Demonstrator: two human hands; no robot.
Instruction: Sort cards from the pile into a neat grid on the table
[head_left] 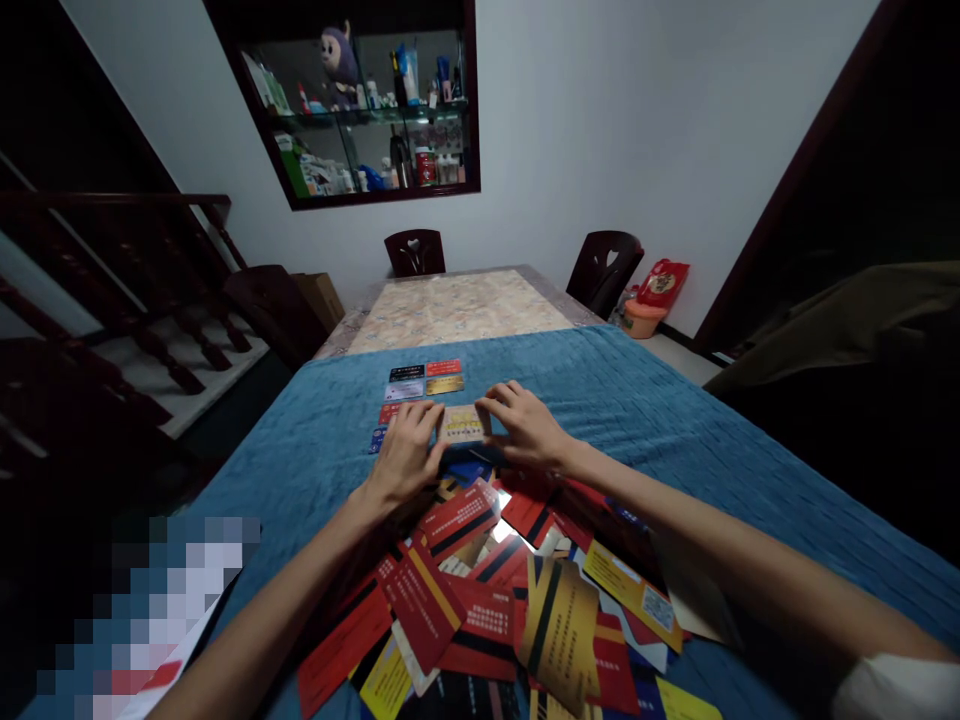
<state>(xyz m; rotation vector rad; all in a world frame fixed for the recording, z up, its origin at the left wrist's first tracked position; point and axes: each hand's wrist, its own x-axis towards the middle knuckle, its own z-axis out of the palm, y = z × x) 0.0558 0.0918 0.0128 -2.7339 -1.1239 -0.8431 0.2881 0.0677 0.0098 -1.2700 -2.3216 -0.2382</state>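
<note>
A pale card with yellow print (465, 424) is pinched by its two short sides between my left hand (405, 445) and my right hand (523, 425). Both hands have their fingers closed on its edges, low over the cloth. Just beyond my left hand lie cards in two columns: a black card (407, 373), a red card (443, 367), a light purple card (405, 390) and a gold card (445, 384) among them. My left hand partly covers the nearer ones. Nearer me spreads a loose heap of red, gold, yellow and dark cards (480, 620), many overlapping.
A blue cloth (585, 370) covers the near part of the table, with a patterned tabletop (457, 305) beyond it. Dark chairs (415, 252) stand around the far end. At lower left a white item (180, 650) is partly blurred out. A red bag (663, 283) sits by the wall.
</note>
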